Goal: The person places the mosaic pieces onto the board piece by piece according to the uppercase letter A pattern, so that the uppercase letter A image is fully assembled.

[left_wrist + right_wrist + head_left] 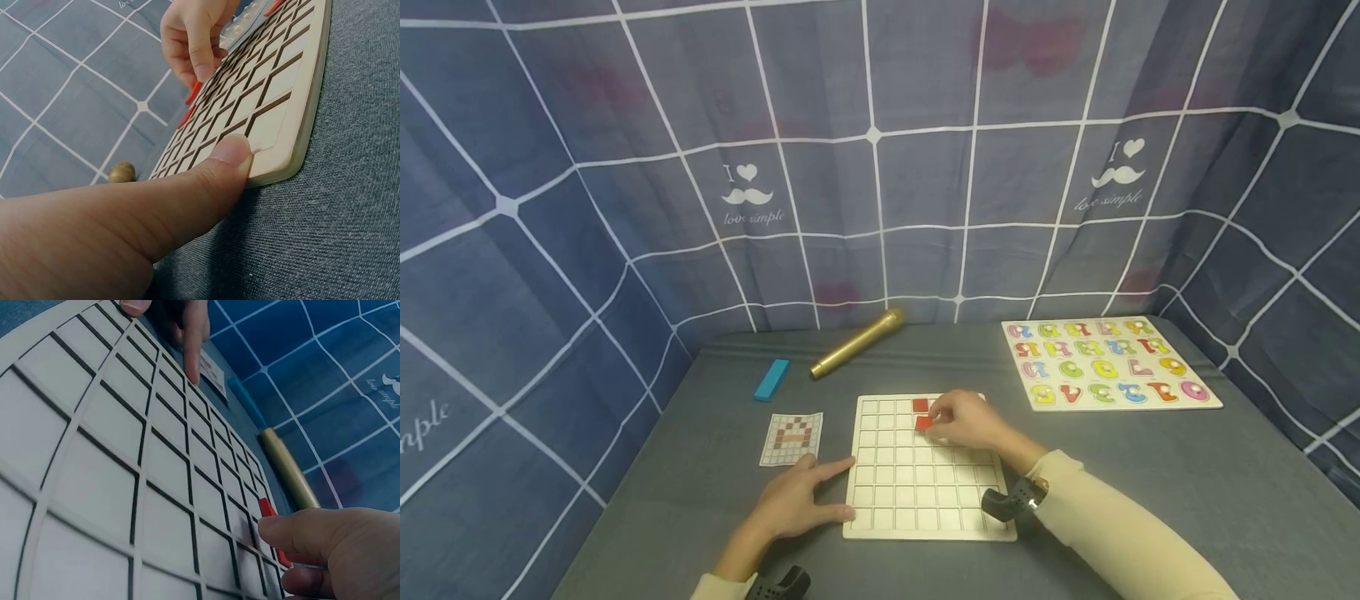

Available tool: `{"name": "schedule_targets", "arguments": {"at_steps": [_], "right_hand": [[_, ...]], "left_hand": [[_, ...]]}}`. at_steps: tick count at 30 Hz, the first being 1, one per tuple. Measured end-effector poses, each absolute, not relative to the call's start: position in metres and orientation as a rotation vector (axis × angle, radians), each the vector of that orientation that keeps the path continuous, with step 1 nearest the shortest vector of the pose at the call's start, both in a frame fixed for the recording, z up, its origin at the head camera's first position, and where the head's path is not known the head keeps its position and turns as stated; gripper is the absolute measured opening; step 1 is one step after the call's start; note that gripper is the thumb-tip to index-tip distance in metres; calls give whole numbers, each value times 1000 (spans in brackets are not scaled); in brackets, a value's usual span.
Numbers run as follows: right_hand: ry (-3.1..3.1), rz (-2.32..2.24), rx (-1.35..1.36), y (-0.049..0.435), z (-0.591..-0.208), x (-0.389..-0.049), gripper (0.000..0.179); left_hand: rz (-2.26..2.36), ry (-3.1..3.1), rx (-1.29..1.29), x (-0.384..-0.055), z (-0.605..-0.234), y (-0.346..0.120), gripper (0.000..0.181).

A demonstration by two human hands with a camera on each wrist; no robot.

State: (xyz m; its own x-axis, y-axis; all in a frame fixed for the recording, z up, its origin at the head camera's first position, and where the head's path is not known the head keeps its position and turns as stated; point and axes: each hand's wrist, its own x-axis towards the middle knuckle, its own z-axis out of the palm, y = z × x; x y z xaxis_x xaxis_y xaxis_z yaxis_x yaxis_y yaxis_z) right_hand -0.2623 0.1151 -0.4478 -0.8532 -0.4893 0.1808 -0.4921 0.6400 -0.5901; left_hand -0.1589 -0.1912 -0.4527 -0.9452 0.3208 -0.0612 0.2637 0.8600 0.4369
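A cream grid board (905, 494) with square cells lies on the table. A red square tile (921, 405) sits in its far row. My right hand (967, 423) pinches another red tile (923, 424) at the cell just nearer; its fingers partly hide that tile. In the right wrist view, my thumb and fingers (297, 534) are at the red pieces by the board's far edge. My left hand (793, 500) lies along the board's left side, thumb and forefinger extended. Its thumb (228, 153) presses the near corner in the left wrist view.
Left of the board lies a pattern card (791, 439) with a coloured grid picture. Behind are a blue block (771, 380) and a gold microphone-like stick (856, 343). A colourful number puzzle board (1105, 364) is at the far right, before the checked curtain (917, 183).
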Motion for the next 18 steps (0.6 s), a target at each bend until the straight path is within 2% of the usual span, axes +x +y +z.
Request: {"name": "schedule_targets", "arguments": {"at_steps": [18], "right_hand": [[-2903, 934, 788, 84, -449, -262, 18]], "left_hand": [[667, 2909, 474, -159, -452, -191, 74]]}}
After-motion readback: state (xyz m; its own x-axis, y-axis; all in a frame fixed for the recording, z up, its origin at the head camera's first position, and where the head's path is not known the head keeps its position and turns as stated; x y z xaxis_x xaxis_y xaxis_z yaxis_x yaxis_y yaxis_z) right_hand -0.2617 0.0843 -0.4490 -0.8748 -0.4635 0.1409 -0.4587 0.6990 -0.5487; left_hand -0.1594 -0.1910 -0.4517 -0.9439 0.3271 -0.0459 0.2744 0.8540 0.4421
